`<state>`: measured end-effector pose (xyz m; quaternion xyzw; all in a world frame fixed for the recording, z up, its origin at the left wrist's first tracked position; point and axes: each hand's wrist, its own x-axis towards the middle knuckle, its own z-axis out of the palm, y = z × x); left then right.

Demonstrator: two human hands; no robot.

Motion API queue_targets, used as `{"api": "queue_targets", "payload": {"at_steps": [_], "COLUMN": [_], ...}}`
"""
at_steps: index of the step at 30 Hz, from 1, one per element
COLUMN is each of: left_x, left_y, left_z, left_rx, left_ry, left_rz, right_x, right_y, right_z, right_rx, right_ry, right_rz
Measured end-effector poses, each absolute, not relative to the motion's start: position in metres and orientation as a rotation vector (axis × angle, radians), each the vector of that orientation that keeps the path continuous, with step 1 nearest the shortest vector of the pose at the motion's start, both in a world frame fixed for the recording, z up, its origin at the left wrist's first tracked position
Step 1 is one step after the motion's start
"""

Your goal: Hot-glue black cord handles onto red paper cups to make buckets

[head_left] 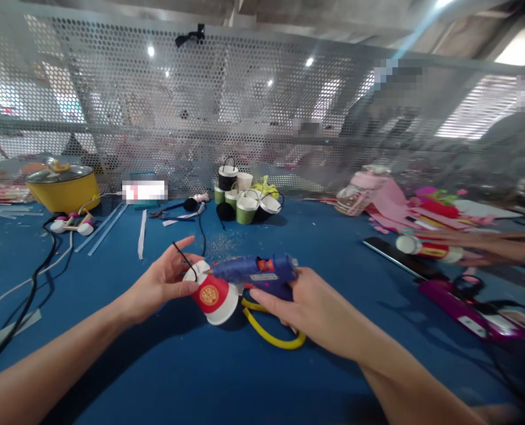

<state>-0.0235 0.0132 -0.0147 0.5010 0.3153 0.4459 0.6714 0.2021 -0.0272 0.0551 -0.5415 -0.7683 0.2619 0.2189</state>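
Note:
Near the middle of the blue table, my left hand (167, 276) grips a small paper cup (215, 302), tilted with its white rim toward the lower right. A red band with a gold round emblem wraps the cup. A black cord (185, 260) rises from its base end by my left fingers. My right hand (304, 304) is closed around a blue glue gun (248, 270), whose nozzle points left at the cup's base end. Whether the nozzle touches the cup I cannot tell. Beneath my right hand lies a bent yellow fuzzy stem (273, 339).
Several small green, black and white cups (247, 209) stand at the back. A yellow pot (62, 186) and cables (36, 268) are on the left. At right, another person's hand (488, 245) is by a red-and-white cup (430, 249), a phone (395, 258) and a purple power strip (475, 310).

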Motion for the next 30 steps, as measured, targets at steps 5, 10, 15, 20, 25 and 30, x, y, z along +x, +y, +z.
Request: {"api": "queue_targets", "payload": {"at_steps": [5, 10, 15, 20, 25, 30], "left_x": [-0.0243, -0.024, -0.0236, -0.0235, -0.0233, -0.024], "left_y": [0.0126, 0.0126, 0.0125, 0.0115, 0.0121, 0.0122], "left_z": [-0.015, -0.0151, -0.0146, -0.0137, -0.014, -0.0144], "left_rx": [1.133, 1.133, 1.127, 1.13, 1.148, 1.153], "left_ry": [0.709, 0.691, 0.691, 0.702, 0.692, 0.689], "left_rz": [1.008, 1.013, 1.011, 1.003, 1.001, 1.004], "right_x": [0.202, 0.202, 0.2005, 0.2, 0.2006, 0.1996], "right_y": [-0.0264, -0.0264, -0.0287, -0.029, -0.0245, -0.0243], "right_z": [0.0548, 0.0543, 0.0542, 0.0559, 0.0569, 0.057], "right_rx": [-1.531, -1.549, -1.489, -1.539, -1.656, -1.638], "right_ry": [-2.113, -2.119, -2.097, -2.06, -1.979, -1.977], "right_rz": [0.692, 0.738, 0.795, 0.785, 0.867, 0.85]}}
